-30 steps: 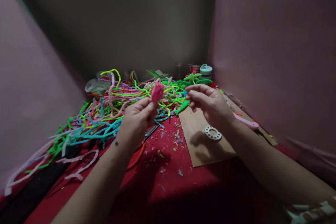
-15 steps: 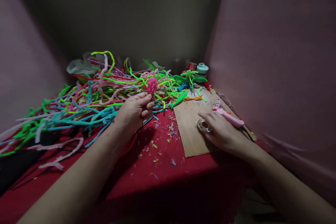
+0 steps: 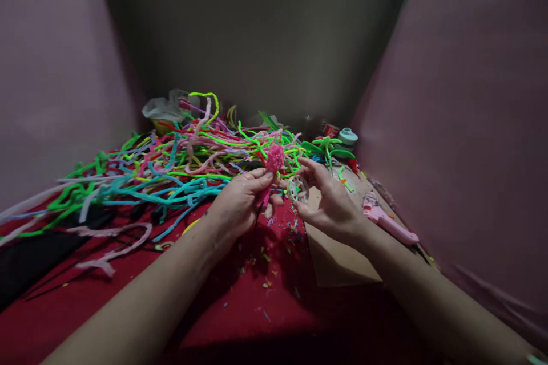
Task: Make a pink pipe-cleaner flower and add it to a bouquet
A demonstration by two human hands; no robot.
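Left grip (image 3: 240, 201) on fuzzy pink oval (image 3: 275, 158)

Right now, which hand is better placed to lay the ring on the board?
Right, I'd judge: the right hand holds the ring and is nearer the board; the left hand is farther off and holds the pink bud.

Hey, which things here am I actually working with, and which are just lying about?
Being worked with:
- fuzzy pink piece, in the left hand
- pale ring with holes, in the right hand

Apparently just lying about:
- pile of pipe cleaners
- green flower shape
- pink-handled tool
- tan board
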